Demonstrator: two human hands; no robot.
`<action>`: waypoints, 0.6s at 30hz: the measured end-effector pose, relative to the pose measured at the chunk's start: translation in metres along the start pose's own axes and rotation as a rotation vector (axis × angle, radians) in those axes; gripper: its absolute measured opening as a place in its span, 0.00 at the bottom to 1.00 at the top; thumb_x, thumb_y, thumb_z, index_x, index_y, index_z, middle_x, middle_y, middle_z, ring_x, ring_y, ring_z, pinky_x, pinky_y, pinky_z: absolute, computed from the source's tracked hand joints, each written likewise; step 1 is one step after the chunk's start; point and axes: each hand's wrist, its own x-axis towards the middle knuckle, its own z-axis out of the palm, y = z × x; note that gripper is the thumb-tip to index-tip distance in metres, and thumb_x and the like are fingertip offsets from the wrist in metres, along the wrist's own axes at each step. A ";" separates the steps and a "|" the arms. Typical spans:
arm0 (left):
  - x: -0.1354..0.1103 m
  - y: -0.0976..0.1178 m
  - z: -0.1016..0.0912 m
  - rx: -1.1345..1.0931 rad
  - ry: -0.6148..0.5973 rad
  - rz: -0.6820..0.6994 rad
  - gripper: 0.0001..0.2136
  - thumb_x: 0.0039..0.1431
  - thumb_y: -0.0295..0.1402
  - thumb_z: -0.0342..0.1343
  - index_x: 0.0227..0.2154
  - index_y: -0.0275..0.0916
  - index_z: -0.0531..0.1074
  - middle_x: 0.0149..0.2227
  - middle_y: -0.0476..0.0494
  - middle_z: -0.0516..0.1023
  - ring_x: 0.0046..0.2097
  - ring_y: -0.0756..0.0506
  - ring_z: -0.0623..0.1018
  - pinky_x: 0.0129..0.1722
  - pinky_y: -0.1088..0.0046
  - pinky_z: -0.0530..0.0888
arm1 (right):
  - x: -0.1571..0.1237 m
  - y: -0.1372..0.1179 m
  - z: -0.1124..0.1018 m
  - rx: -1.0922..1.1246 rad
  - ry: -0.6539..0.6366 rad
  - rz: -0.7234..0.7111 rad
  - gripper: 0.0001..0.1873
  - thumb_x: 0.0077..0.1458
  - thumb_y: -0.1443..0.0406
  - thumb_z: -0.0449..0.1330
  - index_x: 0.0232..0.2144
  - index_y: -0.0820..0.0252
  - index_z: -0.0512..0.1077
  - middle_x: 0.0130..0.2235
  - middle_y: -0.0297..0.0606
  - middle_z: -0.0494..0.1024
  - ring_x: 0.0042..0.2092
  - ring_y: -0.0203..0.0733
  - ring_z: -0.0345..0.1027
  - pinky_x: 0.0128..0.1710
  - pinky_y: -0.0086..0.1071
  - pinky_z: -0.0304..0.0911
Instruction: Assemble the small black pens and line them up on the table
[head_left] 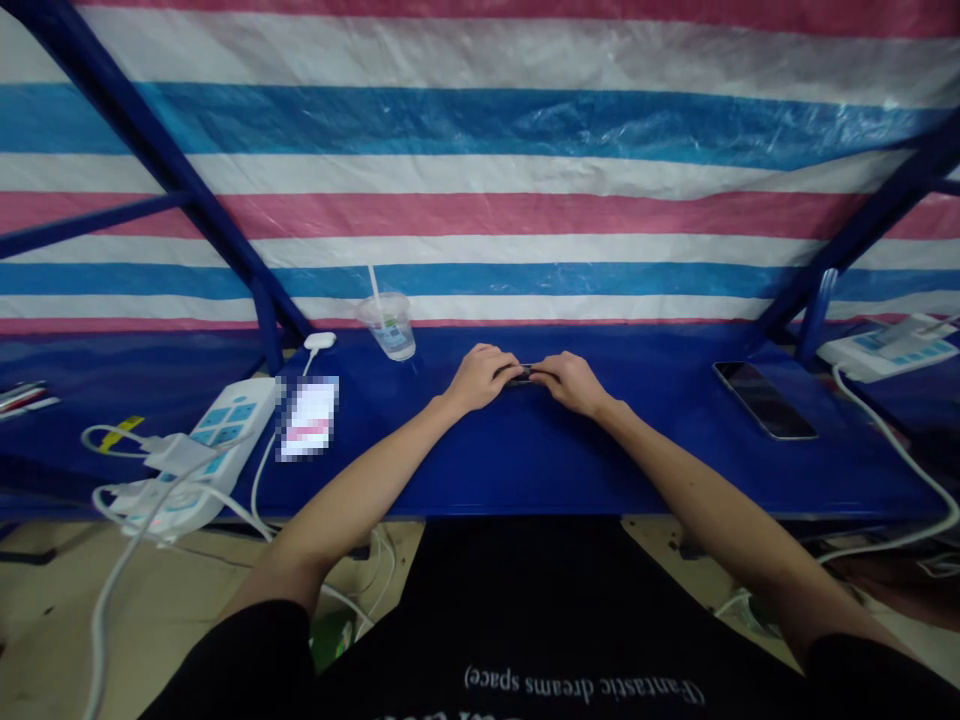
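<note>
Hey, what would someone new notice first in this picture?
A big pink, white and blue striped tarp fills the background behind the blue table. Mid-table, the left hand and right hand meet around a small dark object. A phone lies to their right, a plastic cup to their left.

Even indoor light, faint shadows under my left hand [480,380] and right hand [572,384]; wide-angle distortion bends the edges.

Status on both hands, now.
Left hand and right hand both gripping small dark object, type too small to tell. Hands low over blue tabletop. Clear plastic cup ahead left, smartphone right, neither touching hands.
</note>
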 end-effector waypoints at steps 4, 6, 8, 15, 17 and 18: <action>0.001 0.004 -0.002 0.057 0.003 0.007 0.19 0.74 0.42 0.44 0.34 0.42 0.77 0.32 0.45 0.79 0.38 0.43 0.76 0.54 0.58 0.69 | 0.000 -0.003 0.000 0.027 0.013 -0.001 0.14 0.70 0.60 0.55 0.40 0.54 0.82 0.36 0.39 0.83 0.34 0.43 0.72 0.42 0.38 0.56; 0.001 0.007 -0.002 0.081 0.006 0.001 0.21 0.75 0.42 0.43 0.30 0.41 0.75 0.29 0.45 0.76 0.36 0.44 0.75 0.52 0.59 0.69 | 0.000 -0.004 0.001 0.044 0.018 -0.001 0.14 0.70 0.60 0.56 0.38 0.54 0.82 0.35 0.39 0.83 0.34 0.43 0.71 0.42 0.38 0.56; 0.002 0.008 -0.002 0.088 0.013 -0.003 0.24 0.75 0.44 0.41 0.28 0.40 0.73 0.27 0.45 0.75 0.35 0.44 0.74 0.51 0.59 0.69 | 0.000 -0.005 0.000 0.057 0.026 -0.001 0.15 0.70 0.60 0.56 0.37 0.54 0.81 0.34 0.39 0.82 0.33 0.43 0.71 0.42 0.38 0.55; 0.000 0.008 0.006 0.007 0.012 -0.105 0.31 0.77 0.47 0.35 0.21 0.39 0.71 0.24 0.45 0.74 0.32 0.44 0.75 0.46 0.60 0.69 | 0.001 -0.009 -0.007 -0.036 0.043 -0.056 0.12 0.69 0.62 0.57 0.41 0.56 0.80 0.36 0.41 0.82 0.37 0.45 0.71 0.41 0.38 0.54; 0.000 0.008 0.006 0.004 0.011 -0.085 0.29 0.77 0.46 0.37 0.25 0.40 0.74 0.26 0.46 0.77 0.34 0.44 0.77 0.48 0.60 0.69 | 0.001 -0.007 -0.006 -0.038 0.040 -0.036 0.12 0.70 0.62 0.56 0.41 0.55 0.80 0.35 0.40 0.81 0.37 0.45 0.71 0.41 0.38 0.55; -0.001 0.008 0.005 0.001 0.021 -0.076 0.26 0.76 0.46 0.40 0.28 0.40 0.76 0.28 0.47 0.78 0.35 0.44 0.78 0.49 0.60 0.69 | 0.001 -0.006 -0.005 -0.038 0.043 -0.023 0.12 0.70 0.62 0.56 0.41 0.55 0.80 0.35 0.40 0.81 0.37 0.45 0.71 0.41 0.38 0.55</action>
